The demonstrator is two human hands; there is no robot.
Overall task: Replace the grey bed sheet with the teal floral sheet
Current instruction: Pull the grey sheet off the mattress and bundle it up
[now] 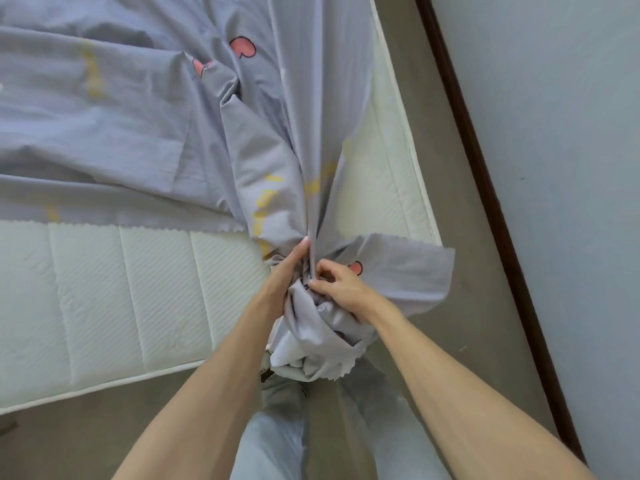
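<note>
A grey bed sheet, printed with pink hearts and yellow lettering, lies rumpled across the far part of a white quilted mattress and is drawn into a tight rope of folds that runs down to the near right corner of the bed. There both of a person's hands meet on it. The left hand is wrapped round the gathered cloth from the left side, thumb pointing up along the folds, its fingers hidden behind the fabric. The right hand pinches the bunch from the right, fingers curled inward and fingertips pressed into the cloth just beside the left hand. Below the two hands a loose wad of the same sheet hangs down in front of the person's legs, and a flap with a zigzag-cut edge spreads out to the right over the mattress corner.

The near half of the mattress is bare, its stitched panels showing, and the sheet's pinked hem lies across it to the left of the hands. The mattress sits on a beige floor. The person's pale blue trousers show between the forearms. A dark wooden skirting strip runs diagonally along the right, against a pale grey-blue wall.
</note>
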